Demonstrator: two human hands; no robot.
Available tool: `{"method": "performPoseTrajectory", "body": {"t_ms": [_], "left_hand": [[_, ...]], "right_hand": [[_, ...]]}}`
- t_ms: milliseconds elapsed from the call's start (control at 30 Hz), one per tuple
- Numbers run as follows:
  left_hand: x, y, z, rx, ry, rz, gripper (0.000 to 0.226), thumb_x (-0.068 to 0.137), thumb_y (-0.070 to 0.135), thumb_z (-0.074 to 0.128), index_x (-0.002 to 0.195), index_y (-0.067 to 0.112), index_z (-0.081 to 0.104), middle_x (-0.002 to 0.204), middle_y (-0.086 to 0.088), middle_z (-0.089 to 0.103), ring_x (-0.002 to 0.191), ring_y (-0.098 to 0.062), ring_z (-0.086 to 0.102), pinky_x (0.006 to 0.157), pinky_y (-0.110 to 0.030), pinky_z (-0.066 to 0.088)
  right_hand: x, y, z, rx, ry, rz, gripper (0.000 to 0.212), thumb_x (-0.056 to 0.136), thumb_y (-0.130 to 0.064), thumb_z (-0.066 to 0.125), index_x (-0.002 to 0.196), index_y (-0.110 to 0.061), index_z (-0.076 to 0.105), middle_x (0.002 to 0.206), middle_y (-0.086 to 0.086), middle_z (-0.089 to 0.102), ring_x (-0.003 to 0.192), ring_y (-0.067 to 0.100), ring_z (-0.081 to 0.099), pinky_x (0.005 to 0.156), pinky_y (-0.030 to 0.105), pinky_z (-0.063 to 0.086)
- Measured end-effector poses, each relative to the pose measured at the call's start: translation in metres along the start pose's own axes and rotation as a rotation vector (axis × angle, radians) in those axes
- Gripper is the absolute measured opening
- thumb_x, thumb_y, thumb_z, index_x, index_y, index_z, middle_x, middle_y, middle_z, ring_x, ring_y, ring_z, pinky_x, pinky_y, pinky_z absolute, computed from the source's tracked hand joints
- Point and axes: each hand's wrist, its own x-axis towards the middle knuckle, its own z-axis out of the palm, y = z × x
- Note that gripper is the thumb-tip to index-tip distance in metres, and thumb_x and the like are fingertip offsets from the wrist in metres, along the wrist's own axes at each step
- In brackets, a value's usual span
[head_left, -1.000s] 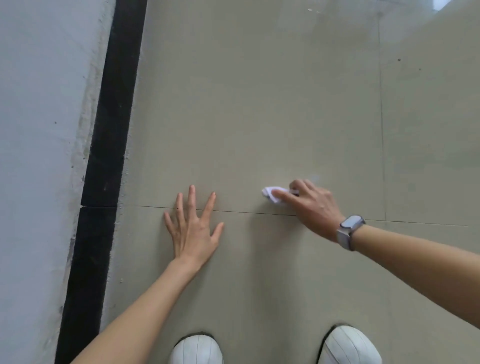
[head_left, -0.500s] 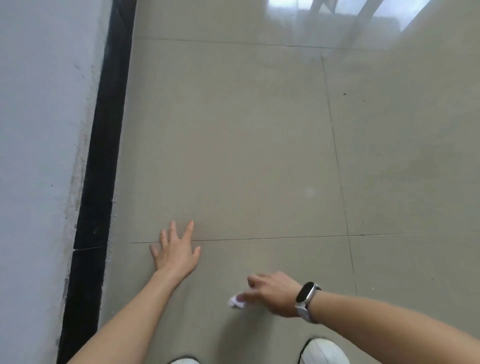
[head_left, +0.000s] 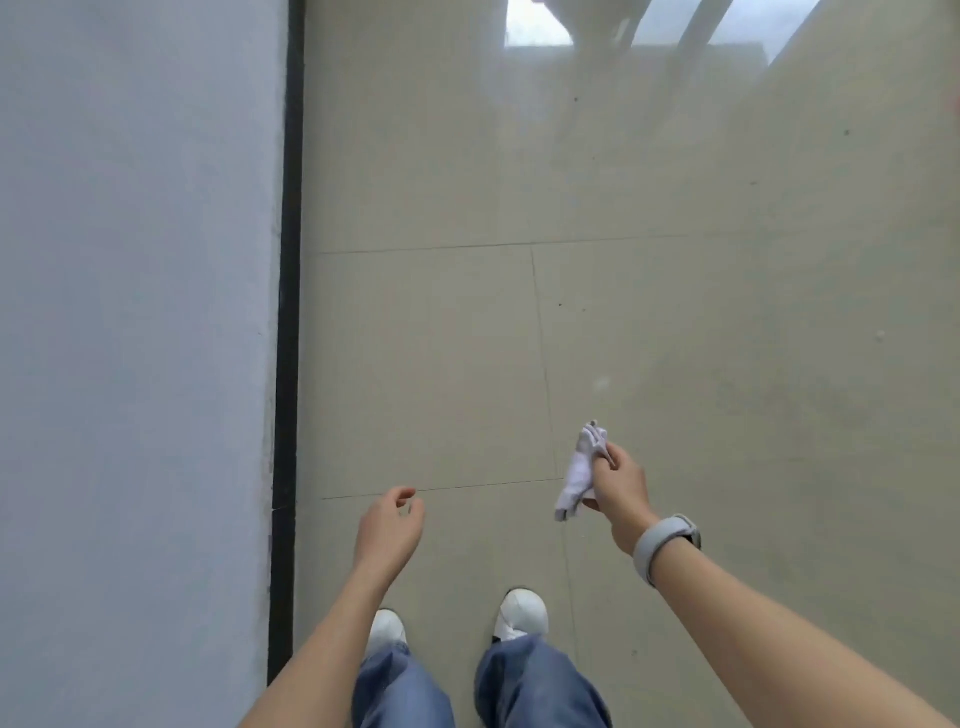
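Both hands have come up off the floor tiles (head_left: 441, 364) since half a second ago. The left hand (head_left: 389, 525), which lay flat with fingers spread by the grout line (head_left: 467, 487), now hangs free in the lower middle of the frame. The right hand (head_left: 618, 488) has lifted the white cloth (head_left: 577, 475) clear of the tile it was rubbing. The view has risen too, so white shoes (head_left: 522, 613) and blue jeans (head_left: 530, 680) show at the bottom edge.

The cloth sits at the left side of the right hand, pinched between thumb and curled fingers. It is crumpled, and its long axis runs steeply from upper right to lower left, with the lower end dangling. It touches nothing but that hand. The left hand is empty, its fingers loosely curled, well to the left of the cloth and slightly lower in the frame, so only the right hand is placed to work the cloth.

A pale spot (head_left: 601, 384) on the floor lies straight up the frame from the cloth's top end, near but apart from it. Whether it is a mark or glare I cannot tell. Another wipe would probably need the right hand to go down and forward toward the spot. The right wrist, wearing a grey-banded watch (head_left: 667, 545), is bent inward, and the forearm enters from the lower right corner.
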Motion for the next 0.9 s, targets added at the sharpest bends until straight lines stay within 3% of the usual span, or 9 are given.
{"method": "performPoseTrajectory", "body": {"t_ms": [67,133,200,400,600,700,767,900], "left_hand": [[-0.033,0.025,-0.018,0.027,0.045,0.033,0.033,0.093,0.021,0.044,0.125,0.013,0.052,0.131,-0.010,0.055,0.117,-0.026,0.052,0.099,-0.037,0.043],[-0.053,0.048,-0.033,0.047,0.081,0.060,0.036,0.094,0.019,0.044,0.129,0.014,0.048,0.134,-0.009,0.051,0.119,-0.026,0.050,0.098,-0.036,0.042],[-0.062,0.067,-0.047,0.059,0.094,0.068,0.036,0.093,0.018,0.044,0.129,0.014,0.048,0.135,-0.009,0.051,0.120,-0.026,0.050,0.098,-0.036,0.041],[-0.018,0.128,-0.106,0.125,0.072,0.094,0.036,0.092,0.021,0.044,0.128,0.015,0.048,0.131,-0.010,0.051,0.117,-0.029,0.051,0.097,-0.042,0.046],[0.099,0.187,-0.164,0.323,0.013,0.187,0.043,0.091,0.017,0.041,0.134,0.013,0.042,0.141,-0.011,0.043,0.127,-0.029,0.043,0.104,-0.042,0.038],[0.161,0.206,-0.181,0.387,0.053,0.179,0.045,0.092,0.017,0.041,0.136,0.013,0.039,0.142,-0.011,0.041,0.128,-0.030,0.041,0.103,-0.041,0.037],[0.196,0.213,-0.184,0.389,0.049,0.163,0.046,0.092,0.017,0.041,0.137,0.013,0.037,0.141,-0.014,0.041,0.128,-0.031,0.041,0.104,-0.041,0.037],[0.263,0.218,-0.171,0.317,0.027,0.099,0.049,0.091,0.017,0.042,0.139,0.013,0.034,0.142,-0.017,0.038,0.127,-0.034,0.042,0.105,-0.043,0.037]], "right_hand": [[-0.034,-0.040,-0.016,0.060,0.006,0.001,0.028,0.098,-0.021,0.039,0.122,-0.021,0.053,0.102,0.004,0.055,0.093,0.023,0.056,0.075,0.037,0.054],[-0.054,-0.072,-0.024,0.053,0.023,-0.033,0.028,0.097,-0.021,0.040,0.121,-0.020,0.055,0.102,0.004,0.056,0.097,0.021,0.054,0.092,0.042,0.049],[-0.063,-0.100,-0.024,0.044,0.031,-0.061,0.025,0.096,-0.021,0.041,0.114,-0.020,0.058,0.097,0.004,0.058,0.095,0.020,0.054,0.089,0.038,0.047],[-0.041,-0.176,0.003,-0.018,-0.007,-0.108,0.026,0.096,-0.019,0.039,0.113,-0.012,0.057,0.080,-0.004,0.054,0.084,0.016,0.049,0.062,0.020,0.039],[0.052,-0.224,0.050,-0.152,0.112,-0.096,0.035,0.097,-0.019,0.033,0.127,-0.012,0.050,0.109,0.006,0.056,0.099,0.018,0.048,0.083,0.029,0.037],[0.112,-0.234,0.076,-0.250,0.130,-0.091,0.037,0.097,-0.014,0.030,0.131,-0.014,0.046,0.132,0.011,0.053,0.119,0.028,0.049,0.094,0.034,0.039],[0.149,-0.237,0.091,-0.304,0.112,-0.123,0.040,0.096,-0.012,0.030,0.134,-0.016,0.044,0.136,0.011,0.049,0.125,0.029,0.046,0.103,0.038,0.037],[0.225,-0.234,0.117,-0.439,0.078,-0.165,0.039,0.095,-0.013,0.030,0.129,-0.019,0.048,0.124,0.016,0.055,0.112,0.032,0.052,0.088,0.036,0.042]]}}
